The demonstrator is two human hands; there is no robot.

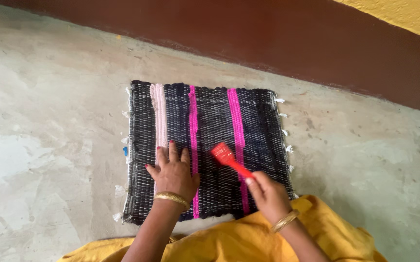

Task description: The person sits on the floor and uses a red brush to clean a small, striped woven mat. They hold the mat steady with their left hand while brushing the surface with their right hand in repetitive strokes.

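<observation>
- The right hand (266,194) is closed around the handle end of a red brush (230,160); the fingers are wrapped on it near the rug's front edge.
- The brush is held slanted, its long axis running from the right hand up and to the left, with the bristle head lying farthest from the hand and resting on or just above the weave; contact cannot be told for certain.
- The brush head is placed between the two bright pink stripes, just beside the right-hand one (238,127).
- The left hand (173,172) is laid flat and open on the rug, fingers spread and pointing away from the body, gripping nothing.
- The two hands are kept apart, with a pink stripe (193,126) running between them; the right hand is the nearer one to the brush head.
- Both hands are borne by a dark woven rug (210,116), spread flat on the concrete floor (50,121) directly ahead of the body.
- The rug's stripes run away from the person, toward the brown wall base (268,43).
- A yellow garment (249,240) is seen at the rug's near edge.
</observation>
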